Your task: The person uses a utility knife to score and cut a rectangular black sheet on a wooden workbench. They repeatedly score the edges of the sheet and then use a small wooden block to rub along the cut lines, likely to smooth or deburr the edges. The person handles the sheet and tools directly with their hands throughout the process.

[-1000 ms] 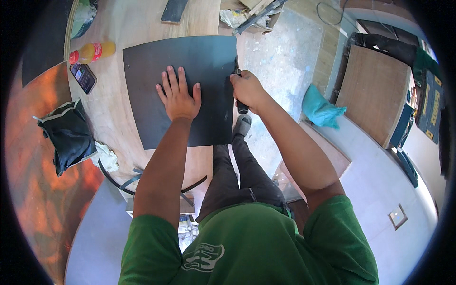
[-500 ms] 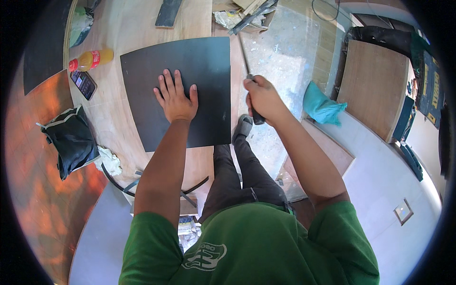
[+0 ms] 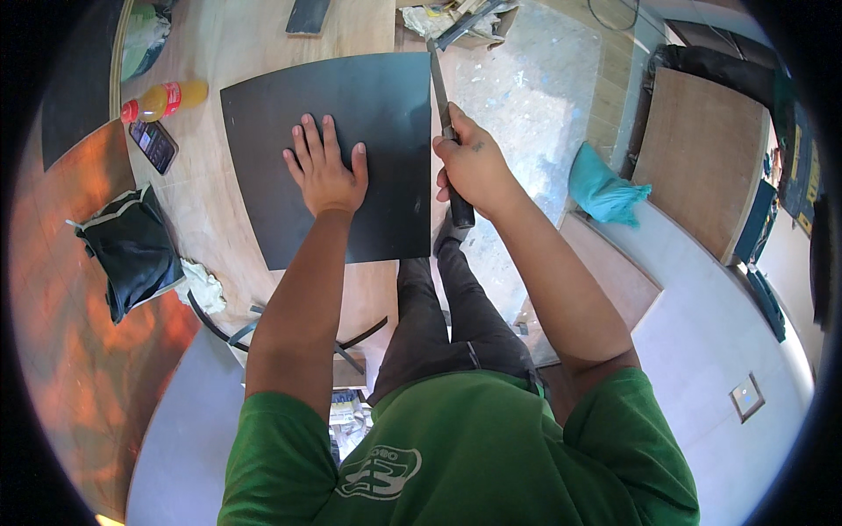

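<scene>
A dark grey panel [image 3: 263, 131] with a curved far edge and straight right side lies flat on the pale wooden worktop [image 3: 219, 202]. My left hand [image 3: 328, 180] rests on its middle, palm down and fingers spread. At the right side, my right hand [image 3: 478, 167] is closed round the black handle of a long flat metal file [image 3: 440, 84]. The file's blade points away from me and lies along the panel's right edge; whether it touches there I cannot tell for certain. The handle's butt sticks out below my fist.
At the left lie a bottle of orange drink [image 3: 167, 101], a phone [image 3: 153, 146] and a black bag [image 3: 133, 252]. Dark strips [image 3: 364, 333] lie near my left forearm. A box of offcuts [image 3: 456, 22] stands at the far side; a turquoise bag [image 3: 603, 186] sits at the right.
My right hand and the file have moved left and away from me, bringing the blade to the panel's right edge. My left hand stays flat on the panel.
</scene>
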A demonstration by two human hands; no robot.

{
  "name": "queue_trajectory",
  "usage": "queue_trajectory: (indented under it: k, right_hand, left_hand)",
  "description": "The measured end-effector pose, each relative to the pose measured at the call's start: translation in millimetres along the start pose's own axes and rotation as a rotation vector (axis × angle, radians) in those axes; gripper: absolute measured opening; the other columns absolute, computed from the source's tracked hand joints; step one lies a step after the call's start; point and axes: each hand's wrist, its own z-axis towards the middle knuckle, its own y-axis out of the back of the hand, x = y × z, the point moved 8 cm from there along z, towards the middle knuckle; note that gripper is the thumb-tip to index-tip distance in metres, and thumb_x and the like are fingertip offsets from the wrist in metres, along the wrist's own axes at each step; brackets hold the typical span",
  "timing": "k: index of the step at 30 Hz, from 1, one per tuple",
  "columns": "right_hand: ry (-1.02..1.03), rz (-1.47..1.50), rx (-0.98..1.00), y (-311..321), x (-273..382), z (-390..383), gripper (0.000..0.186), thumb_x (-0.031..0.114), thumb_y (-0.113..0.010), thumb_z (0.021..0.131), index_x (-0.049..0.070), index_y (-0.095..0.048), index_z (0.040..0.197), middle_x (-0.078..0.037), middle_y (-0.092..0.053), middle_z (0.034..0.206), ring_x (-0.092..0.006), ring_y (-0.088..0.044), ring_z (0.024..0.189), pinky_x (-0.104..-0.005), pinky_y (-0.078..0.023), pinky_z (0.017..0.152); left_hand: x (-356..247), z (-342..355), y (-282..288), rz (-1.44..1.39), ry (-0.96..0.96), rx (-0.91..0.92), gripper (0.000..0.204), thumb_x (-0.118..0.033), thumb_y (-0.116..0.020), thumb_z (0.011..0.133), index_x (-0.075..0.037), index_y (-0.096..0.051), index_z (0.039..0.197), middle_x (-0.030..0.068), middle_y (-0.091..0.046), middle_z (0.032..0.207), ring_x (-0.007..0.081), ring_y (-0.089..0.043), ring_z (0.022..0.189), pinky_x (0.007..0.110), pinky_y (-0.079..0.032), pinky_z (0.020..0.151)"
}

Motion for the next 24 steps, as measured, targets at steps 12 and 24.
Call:
queue_trajectory:
  k: [12,24]
  right_hand:
    - [0.107,-0.345,-0.042,1,4,15,0.048,0.014,-0.045,0.104,-0.008,-0.044,0.147,-0.024,-0.07,0.087,-0.0282,-0.067,0.056,-0.039,-0.055,0.051]
    - [0.053,-0.355,-0.093,-1,-10,-21,0.055,0.017,-0.046,0.105,0.001,-0.039,0.156,-0.01,-0.061,0.07,-0.0172,-0.058,0.05,-0.0333,-0.051,0.051]
  left_hand:
    - [0,1,0,-0.028,0.004,0.001,0.069,-0.051,-0.045,0.103,-0.018,-0.033,0.162,0.0122,-0.021,0.171,0.0339,-0.018,0.158,0.059,-0.01,0.125]
    - [2,-1,-3,-0.038,0.009,0.01,0.07,-0.051,-0.046,0.102,-0.018,-0.032,0.162,0.0129,-0.022,0.171,0.0343,-0.017,0.158,0.06,-0.009,0.125]
